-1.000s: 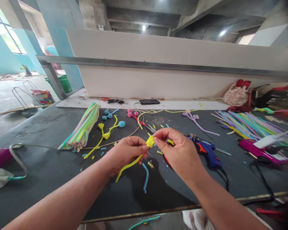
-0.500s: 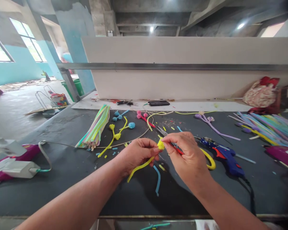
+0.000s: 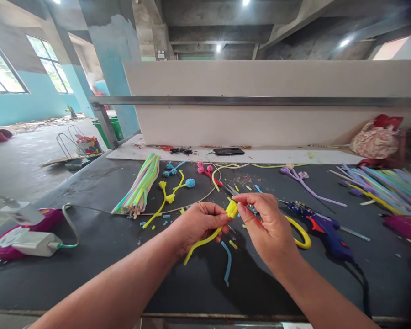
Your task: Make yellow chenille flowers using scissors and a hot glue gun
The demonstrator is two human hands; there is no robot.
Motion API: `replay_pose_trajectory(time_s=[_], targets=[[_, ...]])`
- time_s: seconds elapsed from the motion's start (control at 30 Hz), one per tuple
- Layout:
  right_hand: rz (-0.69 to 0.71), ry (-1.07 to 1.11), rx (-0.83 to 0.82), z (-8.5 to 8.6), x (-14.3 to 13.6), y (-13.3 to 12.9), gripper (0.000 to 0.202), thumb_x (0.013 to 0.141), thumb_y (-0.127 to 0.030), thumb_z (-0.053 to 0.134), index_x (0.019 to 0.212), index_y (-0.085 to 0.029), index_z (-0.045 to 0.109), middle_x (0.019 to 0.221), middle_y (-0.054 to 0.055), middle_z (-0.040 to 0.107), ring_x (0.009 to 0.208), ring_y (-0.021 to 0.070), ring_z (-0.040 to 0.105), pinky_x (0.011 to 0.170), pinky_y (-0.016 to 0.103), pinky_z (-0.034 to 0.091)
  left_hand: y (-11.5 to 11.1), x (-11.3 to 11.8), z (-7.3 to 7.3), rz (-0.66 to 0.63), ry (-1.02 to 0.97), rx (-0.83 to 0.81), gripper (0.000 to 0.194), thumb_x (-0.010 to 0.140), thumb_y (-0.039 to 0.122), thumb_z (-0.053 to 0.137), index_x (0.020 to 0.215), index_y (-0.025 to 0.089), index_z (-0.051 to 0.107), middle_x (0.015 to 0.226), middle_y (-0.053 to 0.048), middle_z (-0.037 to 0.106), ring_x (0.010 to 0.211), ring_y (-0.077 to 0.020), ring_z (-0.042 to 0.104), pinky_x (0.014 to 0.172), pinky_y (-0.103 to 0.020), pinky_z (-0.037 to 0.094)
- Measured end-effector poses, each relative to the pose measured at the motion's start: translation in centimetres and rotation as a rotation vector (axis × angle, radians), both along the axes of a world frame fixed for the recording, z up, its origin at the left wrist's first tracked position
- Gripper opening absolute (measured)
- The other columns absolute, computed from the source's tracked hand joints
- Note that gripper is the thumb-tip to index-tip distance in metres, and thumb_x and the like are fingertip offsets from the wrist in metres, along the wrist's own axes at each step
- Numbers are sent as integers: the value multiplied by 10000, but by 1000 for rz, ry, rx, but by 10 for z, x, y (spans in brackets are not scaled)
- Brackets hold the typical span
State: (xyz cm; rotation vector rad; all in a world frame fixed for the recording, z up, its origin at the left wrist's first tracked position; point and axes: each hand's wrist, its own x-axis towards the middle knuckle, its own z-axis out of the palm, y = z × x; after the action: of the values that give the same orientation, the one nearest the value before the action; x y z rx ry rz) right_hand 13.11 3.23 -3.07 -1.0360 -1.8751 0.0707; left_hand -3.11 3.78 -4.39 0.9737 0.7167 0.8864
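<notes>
Near the middle of the dark table, my left hand (image 3: 205, 225) pinches a yellow pipe-cleaner piece (image 3: 231, 209). Its bunched head sticks up between my hands, and a yellow stem curves down below my left fingers. My right hand (image 3: 265, 219) has thumb and forefinger closed at the top of the bunched head. Scissors (image 3: 231, 189) lie partly hidden behind my right hand. A yellow loop (image 3: 304, 238) rests just right of that hand, and a bent blue strip (image 3: 228, 265) lies below the yellow piece.
A blue glue gun (image 3: 332, 233) lies at right with its cord running forward. Pipe-cleaner bundles lie left (image 3: 140, 183) and far right (image 3: 390, 185). Finished-looking yellow (image 3: 169, 198), blue and purple sprigs lie behind my hands. Power strips (image 3: 51, 219) sit at left, a phone (image 3: 229, 151) at the back.
The yellow bunched head looks longer and more exposed between my fingers. The whole view has shifted slightly, with the table lower and further right in the picture.
</notes>
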Motion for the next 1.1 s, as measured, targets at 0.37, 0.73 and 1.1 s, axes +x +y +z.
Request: replay_pose_trajectory(time_s=[0.37,0.73,1.1], targets=[[-25,186,-194,-1,5,0,192,889,-297,443,1002,-234,584,963,68,580,927,226,551,783,394,435,1,-2,-4,26,12,-10,269,642,318,751,697,125,572,576,3,608,442,-66,522,458,-182,392],[18,126,-123,-5,-2,-1,185,827,-214,515,1001,-222,579,927,52,597,898,214,562,807,398,441,1,0,-4,-6,20,24,262,651,313,742,673,114,574,567,4,605,434,-66,523,460,-185,395],[46,126,-138,-4,3,-2,193,859,-229,482,1033,-223,565,977,65,579,935,212,551,844,416,439,-2,-1,1,26,34,10,258,663,313,732,661,120,561,545,15,578,430,-60,504,456,-182,421]])
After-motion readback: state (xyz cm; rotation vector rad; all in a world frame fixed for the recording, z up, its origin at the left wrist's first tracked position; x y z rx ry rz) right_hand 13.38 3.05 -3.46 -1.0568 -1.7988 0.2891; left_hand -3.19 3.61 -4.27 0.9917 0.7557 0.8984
